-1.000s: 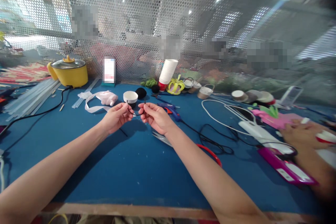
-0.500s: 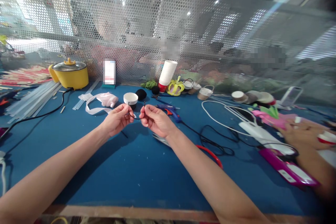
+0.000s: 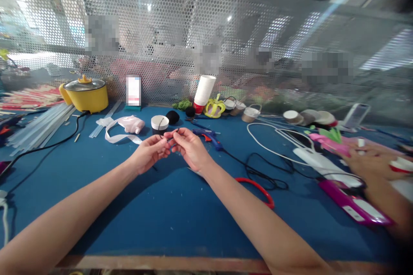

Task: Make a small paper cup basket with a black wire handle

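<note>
Between my two hands runs a thin black flexible strand (image 3: 162,126), pinched in the fingertips; its exact kind is too small to tell. My left hand (image 3: 149,151) is closed on one part of it. Close beside it, fingertips nearly touching, my right hand (image 3: 190,145) pinches another part. Just behind them stands a white and black paper cup (image 3: 159,123). A black ball (image 3: 173,117) lies to its right. Scissors with a red handle (image 3: 258,190) rest partly hidden under my right forearm. A blue glue gun (image 3: 209,137) lies right of my hands.
Pink ribbon (image 3: 130,124) and a yellow electric pot (image 3: 86,95) are on the left. A stack of paper cups (image 3: 205,90) leans at the back. Cables, a purple power strip (image 3: 351,206) and another person's hand (image 3: 371,159) are at right.
My hands have come closer together, my left hand moving right. The black strand, earlier sagging in a loop between them, now has an end standing up before the cup.
</note>
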### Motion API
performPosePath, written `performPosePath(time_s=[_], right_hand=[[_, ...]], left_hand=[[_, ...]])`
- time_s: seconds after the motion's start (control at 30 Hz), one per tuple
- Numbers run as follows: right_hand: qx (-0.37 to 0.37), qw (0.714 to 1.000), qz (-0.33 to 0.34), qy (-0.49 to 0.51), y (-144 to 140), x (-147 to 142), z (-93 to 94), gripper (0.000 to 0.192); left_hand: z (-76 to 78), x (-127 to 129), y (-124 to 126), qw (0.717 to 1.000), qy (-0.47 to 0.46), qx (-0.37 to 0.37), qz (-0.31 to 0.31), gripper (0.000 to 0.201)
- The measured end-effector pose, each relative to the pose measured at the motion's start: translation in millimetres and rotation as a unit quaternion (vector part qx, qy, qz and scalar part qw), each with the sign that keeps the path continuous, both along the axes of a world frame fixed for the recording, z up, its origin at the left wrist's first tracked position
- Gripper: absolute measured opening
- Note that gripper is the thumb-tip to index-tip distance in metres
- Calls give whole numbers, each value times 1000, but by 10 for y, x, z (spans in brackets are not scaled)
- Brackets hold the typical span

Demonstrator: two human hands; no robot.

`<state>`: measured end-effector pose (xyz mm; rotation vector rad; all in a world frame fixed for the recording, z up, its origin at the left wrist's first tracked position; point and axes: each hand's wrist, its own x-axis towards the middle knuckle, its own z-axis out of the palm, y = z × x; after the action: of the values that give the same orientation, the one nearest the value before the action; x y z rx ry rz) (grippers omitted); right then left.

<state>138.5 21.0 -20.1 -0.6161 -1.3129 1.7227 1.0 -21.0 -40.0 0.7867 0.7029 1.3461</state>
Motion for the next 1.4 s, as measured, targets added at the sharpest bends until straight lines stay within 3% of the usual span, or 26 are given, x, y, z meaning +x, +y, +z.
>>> performPosePath(time_s=[0.77,0.9,0.97,1.03,1.13,1.27,1.4], right_hand=[[51,998,-2,-40,5,-4,-45,23],[116,988,-20,-100,50,33,-14,24],[216,962,-90,-139,90,81,25,28],[346,908,-143,-187,122,133,65,32],[481,825,-103,-278,129,178,93,24],[524,768,-90,-356,89,165,64,12],[545,732,-125,-389,60,135,17,20]], left_hand=[[54,-14,5,991,70,50,99,19],[82,-123,41,989,100,78,82,17],[102,-177,46,982,162,86,36,17],[118,-212,35,971,222,80,-28,17],[127,-229,1,961,246,74,-101,16],[118,-242,-20,963,215,65,-146,11],[101,-247,-6,975,159,35,-153,22]])
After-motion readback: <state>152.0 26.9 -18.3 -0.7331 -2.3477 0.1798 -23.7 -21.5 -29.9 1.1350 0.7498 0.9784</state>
